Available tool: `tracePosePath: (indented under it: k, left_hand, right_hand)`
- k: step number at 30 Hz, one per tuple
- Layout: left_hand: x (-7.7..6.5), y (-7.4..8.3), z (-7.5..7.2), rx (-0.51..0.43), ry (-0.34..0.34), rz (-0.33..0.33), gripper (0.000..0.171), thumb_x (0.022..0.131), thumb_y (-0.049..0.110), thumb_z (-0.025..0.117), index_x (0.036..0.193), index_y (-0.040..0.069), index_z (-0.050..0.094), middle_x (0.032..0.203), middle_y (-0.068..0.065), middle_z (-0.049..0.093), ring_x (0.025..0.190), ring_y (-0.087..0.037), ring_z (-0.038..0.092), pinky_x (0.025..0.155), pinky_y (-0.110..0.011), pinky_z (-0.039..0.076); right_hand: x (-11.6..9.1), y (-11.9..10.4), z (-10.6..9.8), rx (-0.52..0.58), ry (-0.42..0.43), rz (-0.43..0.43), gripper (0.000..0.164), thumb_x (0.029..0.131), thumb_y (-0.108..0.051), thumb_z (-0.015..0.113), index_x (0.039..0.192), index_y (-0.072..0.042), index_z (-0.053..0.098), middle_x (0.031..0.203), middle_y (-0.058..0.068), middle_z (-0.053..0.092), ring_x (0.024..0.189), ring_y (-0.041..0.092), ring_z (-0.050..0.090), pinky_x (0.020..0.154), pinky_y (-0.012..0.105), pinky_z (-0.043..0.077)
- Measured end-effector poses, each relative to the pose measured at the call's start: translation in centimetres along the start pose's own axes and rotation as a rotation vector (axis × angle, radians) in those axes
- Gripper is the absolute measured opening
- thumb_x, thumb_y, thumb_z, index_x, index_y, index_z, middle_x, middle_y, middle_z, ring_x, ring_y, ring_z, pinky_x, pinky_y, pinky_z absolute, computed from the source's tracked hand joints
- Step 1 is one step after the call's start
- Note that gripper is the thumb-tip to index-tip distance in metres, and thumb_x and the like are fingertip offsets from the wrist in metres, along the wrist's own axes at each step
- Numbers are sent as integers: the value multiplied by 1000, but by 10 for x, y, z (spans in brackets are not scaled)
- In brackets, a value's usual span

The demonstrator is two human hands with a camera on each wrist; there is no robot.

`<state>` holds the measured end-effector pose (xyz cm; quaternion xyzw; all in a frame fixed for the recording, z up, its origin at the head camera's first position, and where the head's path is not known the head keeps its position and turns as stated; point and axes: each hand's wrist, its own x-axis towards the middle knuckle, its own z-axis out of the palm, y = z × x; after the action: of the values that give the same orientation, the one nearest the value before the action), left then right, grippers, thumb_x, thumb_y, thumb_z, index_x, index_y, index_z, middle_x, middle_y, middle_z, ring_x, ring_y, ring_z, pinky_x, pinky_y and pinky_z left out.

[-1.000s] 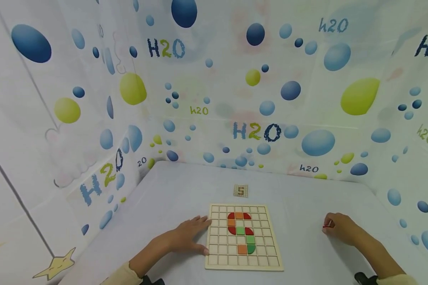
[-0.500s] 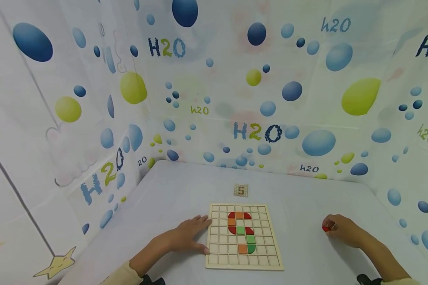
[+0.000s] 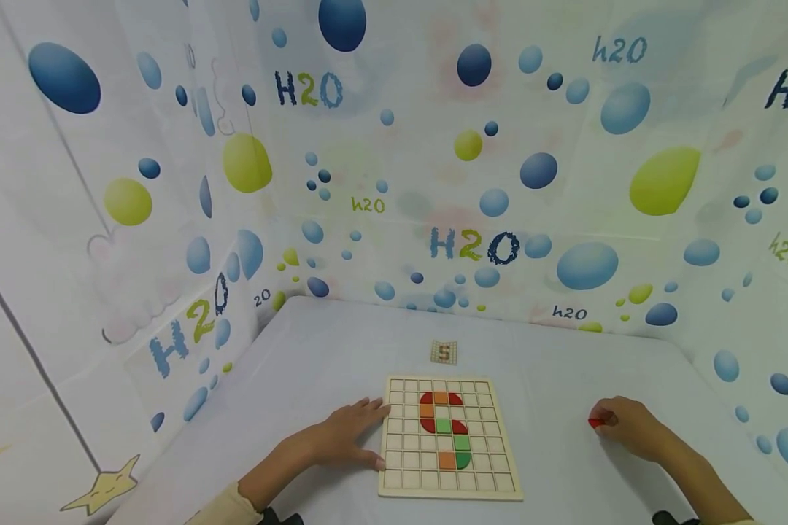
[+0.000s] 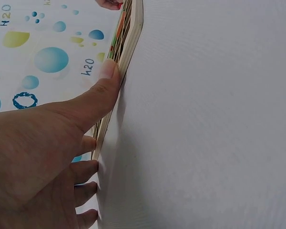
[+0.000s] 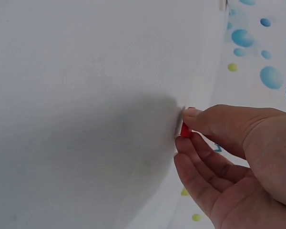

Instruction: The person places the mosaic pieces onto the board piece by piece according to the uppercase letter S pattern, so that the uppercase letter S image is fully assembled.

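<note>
A square wooden grid board (image 3: 403, 477) lies on the white table, its cells holding several red, orange and green tiles in an S-like shape. My left hand (image 3: 344, 434) rests at the board's left edge, fingers spread, the thumb and fingertips touching the rim. In the left wrist view the thumb (image 4: 105, 88) lies along the board's side. To the right of the board, my right hand (image 3: 630, 426) pinches a small red tile (image 5: 185, 130) between thumb and fingertips, close over the table. The fingers hide part of this tile.
Beyond the board lies a small pattern card (image 3: 443, 353) showing an S on a grid. White cloth (image 3: 558, 379) covers the table. A curtain (image 3: 407, 168) printed with bubbles and H2O lettering hangs behind and at both sides.
My right hand has moved slightly left and toward me, turning the red tile so more of it shows. The left hand and the board have stayed in place.
</note>
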<state>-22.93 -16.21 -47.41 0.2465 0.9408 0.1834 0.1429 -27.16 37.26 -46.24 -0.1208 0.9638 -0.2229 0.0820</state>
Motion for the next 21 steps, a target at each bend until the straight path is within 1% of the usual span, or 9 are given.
tracePosePath:
  k: [4,8,9,15,21]
  left_hand:
    - [0,0,0,-3,0,2,99,87,59,80,164,11,39,171,-13,34,159,-40,29,125,-63,29]
    - [-1,0,0,3,-4,-1,100,87,59,81,163,11,39,171,-13,35,159,-39,29,125,-63,29]
    - [-1,1,0,7,-5,-1,100,87,59,81,163,11,39,171,-13,35,159,-40,29,124,-64,30]
    - [-1,2,-1,2,-8,-9,99,88,59,80,164,11,39,171,-13,35,159,-40,29,124,-64,30]
    - [-1,3,0,-3,-15,-22,99,87,59,80,164,13,38,172,-11,34,159,-39,28,125,-64,29]
  right_hand:
    - [2,-8,3,24,9,-19,11,94,-5,76,104,-5,71,96,1,67,91,19,59,79,38,57]
    - [6,-26,12,59,12,-16,12,94,-5,76,104,-7,72,98,2,65,93,19,59,81,37,58]
    - [7,-33,15,69,12,-7,12,93,-5,77,104,-8,72,99,1,65,94,18,59,82,37,58]
    - [15,-77,31,97,26,-12,13,91,-4,78,102,-10,73,96,1,62,90,17,59,80,35,58]
    - [19,-117,44,85,49,-69,14,90,-4,78,99,-13,73,94,-1,60,89,15,56,78,33,55]
